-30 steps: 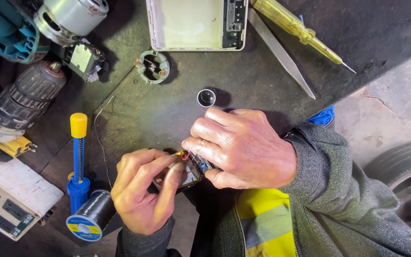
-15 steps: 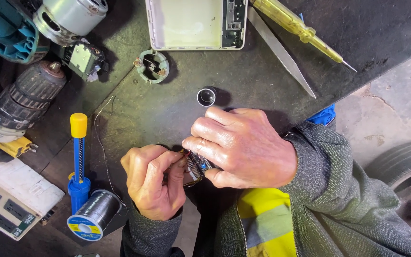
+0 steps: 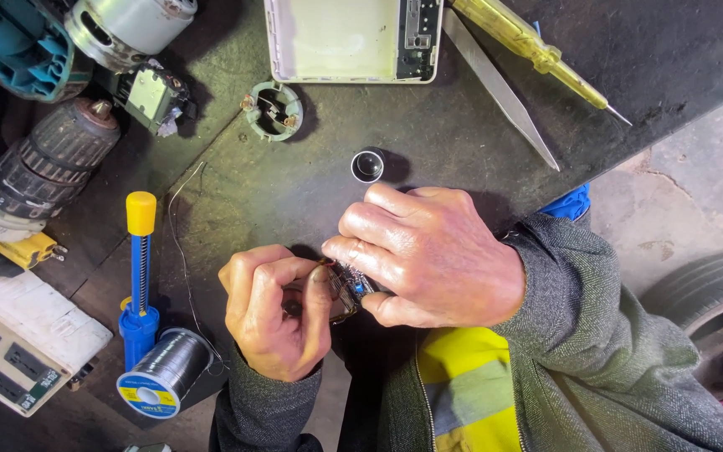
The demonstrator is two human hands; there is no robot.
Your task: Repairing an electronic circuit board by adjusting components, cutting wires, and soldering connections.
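A repair workshop: a dark, grimy counter [image 3: 462,117] strewn with a drill chuck [image 3: 43,167], a bare motor [image 3: 127,25], a solder spool [image 3: 165,381], a yellow screwdriver [image 3: 537,52]; a tyre [image 3: 713,289] on the concrete floor [image 3: 688,192].

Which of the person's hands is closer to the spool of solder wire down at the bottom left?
Left. The left hand sits just right of the solder spool, slightly above it. The right hand lies farther right, beyond the left hand, both pinching a small wired part.

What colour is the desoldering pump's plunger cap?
Yellow, above a blue body; desoldering pump in the head view.
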